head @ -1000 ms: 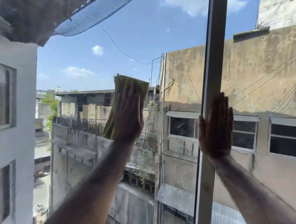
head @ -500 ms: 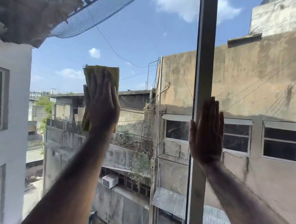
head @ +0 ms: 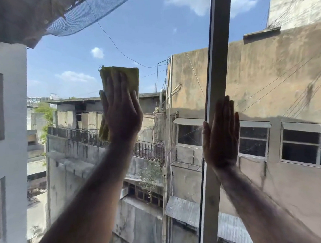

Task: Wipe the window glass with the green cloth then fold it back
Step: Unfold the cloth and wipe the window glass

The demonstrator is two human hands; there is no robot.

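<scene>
The left hand (head: 122, 114) lies flat and spread, its palm pressing the green cloth (head: 120, 80) against the window glass (head: 151, 46); nothing is gripped, the cloth is simply pinned between palm and pane. The cloth is folded into a rough rectangle whose long axis runs up and down, its top edge showing above the fingertips and a strip hanging out past the left edge of the hand, so most of it sits directly under and just above the palm. The right hand (head: 221, 134) is also open and flat, empty, braced on the pane just beside the window frame (head: 219, 61), with the thumb side resting against that upright bar. The left hand is plainly the one doing the wiping. Judging by the pose, the pane to the left of the bar is the one in hand, and folding is not yet due. Any stroke to the right would meet the frame and the braced right hand; upward, downward and leftward the glass looks unobstructed. Buildings and sky show beyond.
</scene>
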